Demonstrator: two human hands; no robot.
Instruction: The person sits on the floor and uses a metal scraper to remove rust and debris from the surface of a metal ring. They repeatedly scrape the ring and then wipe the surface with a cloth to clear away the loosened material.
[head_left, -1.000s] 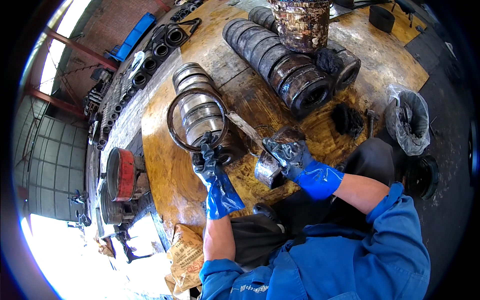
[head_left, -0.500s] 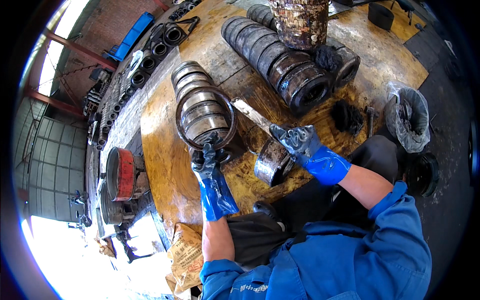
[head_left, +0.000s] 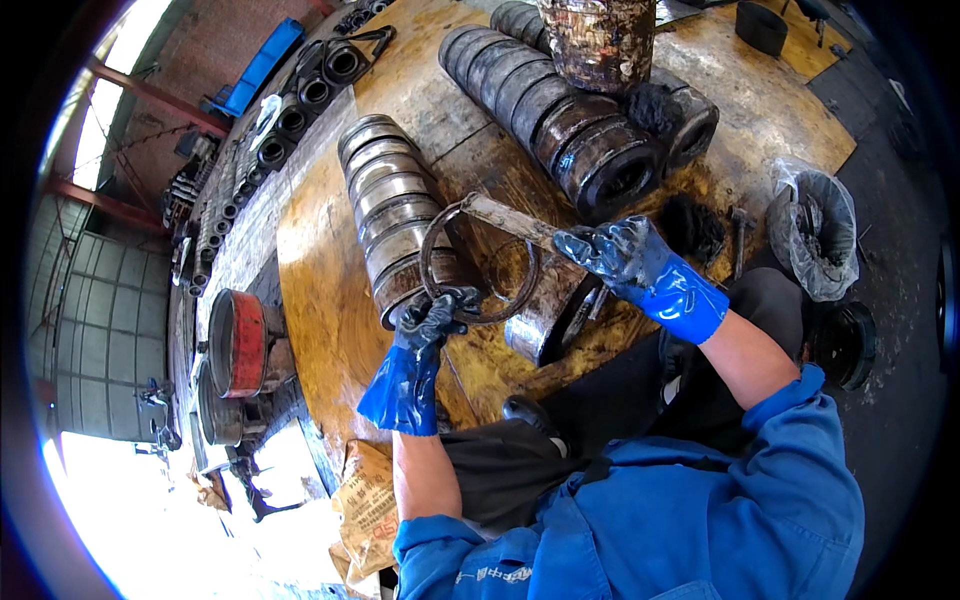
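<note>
The left hand (head_left: 432, 318), in a grimy blue glove, pinches the lower edge of a thin metal ring (head_left: 478, 262) with its fingers closed on the rim. The ring stands tilted, just in front of the near end of a row of greasy metal rings (head_left: 395, 215) that lies on the wooden counter (head_left: 320, 300). The right hand (head_left: 625, 255), also in a blue glove, grips a flat wooden stick (head_left: 510, 218), fingers wrapped around it; the stick's far end reaches across the ring's upper right edge. Just below the ring, on its right side, a short metal cylinder (head_left: 555, 312) rests at the counter's edge. Beyond the ring, farther up the counter, lies a second, darker row of thick rings (head_left: 560, 110) with a dirty bucket (head_left: 598, 38) at its far end. Right of the ring, past the counter's edge, stands a plastic-lined bin (head_left: 815, 235).
</note>
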